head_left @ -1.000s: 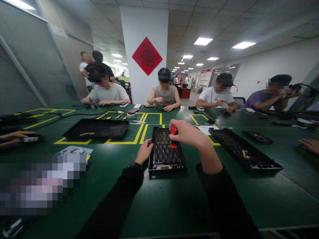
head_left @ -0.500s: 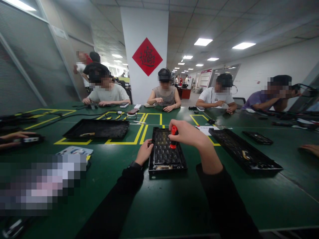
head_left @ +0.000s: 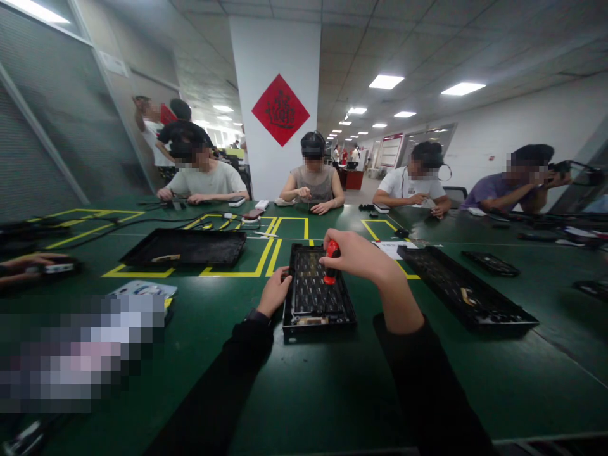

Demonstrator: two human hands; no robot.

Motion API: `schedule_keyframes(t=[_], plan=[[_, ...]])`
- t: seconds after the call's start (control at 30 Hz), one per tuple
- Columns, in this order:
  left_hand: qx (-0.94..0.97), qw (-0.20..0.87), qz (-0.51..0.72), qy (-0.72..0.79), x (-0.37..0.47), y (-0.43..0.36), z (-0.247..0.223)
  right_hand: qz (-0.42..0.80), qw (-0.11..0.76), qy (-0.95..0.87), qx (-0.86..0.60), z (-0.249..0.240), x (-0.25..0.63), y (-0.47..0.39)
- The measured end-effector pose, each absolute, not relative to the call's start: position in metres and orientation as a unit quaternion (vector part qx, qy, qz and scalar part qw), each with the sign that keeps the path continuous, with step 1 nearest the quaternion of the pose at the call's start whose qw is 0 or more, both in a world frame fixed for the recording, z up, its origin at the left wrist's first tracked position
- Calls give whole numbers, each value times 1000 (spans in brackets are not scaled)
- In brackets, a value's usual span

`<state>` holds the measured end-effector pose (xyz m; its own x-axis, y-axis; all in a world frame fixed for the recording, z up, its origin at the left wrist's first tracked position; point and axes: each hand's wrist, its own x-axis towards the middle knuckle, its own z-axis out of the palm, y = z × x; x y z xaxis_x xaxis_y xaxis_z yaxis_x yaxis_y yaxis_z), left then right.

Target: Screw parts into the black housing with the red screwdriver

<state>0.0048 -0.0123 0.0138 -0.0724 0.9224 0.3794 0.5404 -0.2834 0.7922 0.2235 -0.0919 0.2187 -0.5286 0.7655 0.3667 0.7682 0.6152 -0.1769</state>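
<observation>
In front of me a black rectangular casing (head_left: 319, 278) lies on the green table, its inside lined with rows of small light marks. My left hand (head_left: 275, 291) grips its left edge, thumb on the rim and the other fingers partly hidden. Above the casing, my right hand (head_left: 363, 256) is closed around the red and black handle of a screwdriver (head_left: 332, 263). The thin shaft points down into the near part of the casing; what its tip touches is too small to make out. A pale strip (head_left: 308, 321) sits along the casing's near end.
A longer black casing (head_left: 468, 288) lies to the right, with a small black panel (head_left: 490, 263) beyond it. To the left is a black tray (head_left: 185, 248). Cables (head_left: 156, 218) cross the far left. Co-workers sit opposite, and a co-worker's hand (head_left: 35, 261) rests at the left edge.
My hands, the screwdriver and the casing look almost unmoved. At the far right edge a co-worker's hand has gone from view, and a dark object shows there.
</observation>
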Motion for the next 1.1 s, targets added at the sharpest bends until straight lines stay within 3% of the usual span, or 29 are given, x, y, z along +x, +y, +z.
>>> schedule_keyframes(t=[0.4, 1.1], plan=[[648, 206, 470, 563, 4, -11, 13, 26, 199, -889, -412, 224, 224, -98], [650, 204, 470, 561, 5, -13, 14, -56, 194, -845, -496, 221, 216, -99]])
